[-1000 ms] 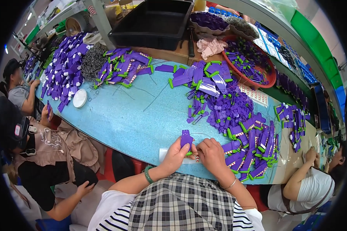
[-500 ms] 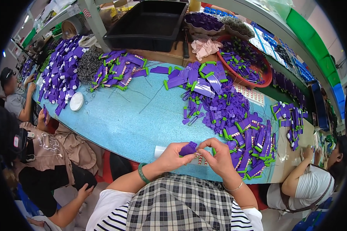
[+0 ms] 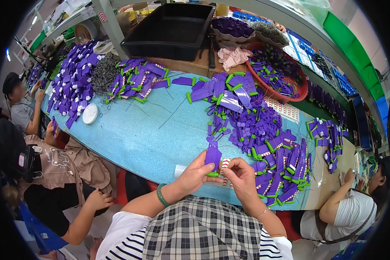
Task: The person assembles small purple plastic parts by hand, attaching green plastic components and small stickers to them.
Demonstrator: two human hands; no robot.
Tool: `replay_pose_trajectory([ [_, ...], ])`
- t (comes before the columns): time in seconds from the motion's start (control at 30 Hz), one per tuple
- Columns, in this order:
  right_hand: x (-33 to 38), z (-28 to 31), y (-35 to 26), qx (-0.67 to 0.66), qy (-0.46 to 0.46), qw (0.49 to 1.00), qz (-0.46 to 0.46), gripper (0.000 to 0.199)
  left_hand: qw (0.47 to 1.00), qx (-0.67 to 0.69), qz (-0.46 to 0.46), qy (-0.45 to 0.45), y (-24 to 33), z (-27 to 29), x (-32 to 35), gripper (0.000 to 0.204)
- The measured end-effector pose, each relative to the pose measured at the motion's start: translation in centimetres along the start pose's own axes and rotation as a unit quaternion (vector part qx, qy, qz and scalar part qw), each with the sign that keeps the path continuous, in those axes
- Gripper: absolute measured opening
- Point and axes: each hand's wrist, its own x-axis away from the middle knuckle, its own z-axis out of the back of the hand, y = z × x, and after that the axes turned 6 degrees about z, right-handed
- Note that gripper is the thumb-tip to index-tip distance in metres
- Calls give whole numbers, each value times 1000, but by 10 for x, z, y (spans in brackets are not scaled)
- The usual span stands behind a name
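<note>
Your left hand (image 3: 195,173) and right hand (image 3: 240,175) both pinch a purple card (image 3: 212,157) upright at the counter's (image 3: 151,134) near edge, with the purple pile (image 3: 268,143) just right and a red basket (image 3: 286,71) far right.

A: State the arm position.
B: Both forearms enter from the lower edge and converge at centre. The left wrist carries a green band, the right a thin bracelet.
A: Hand state?
B: Left hand (image 3: 196,173) and right hand (image 3: 240,177) are raised side by side, fingertips pinched closed, nearly touching.
</note>
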Motion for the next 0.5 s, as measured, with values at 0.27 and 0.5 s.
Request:
replay_pose_trajectory([
  [0.27,0,-1,4,-16,10,1000,-18,9,994,77,23,-75,-5,0,0,46],
  [0.5,2,-5,2,-28,24,999,-21,8,994,83,20,-66,-6,-2,2,50],
])
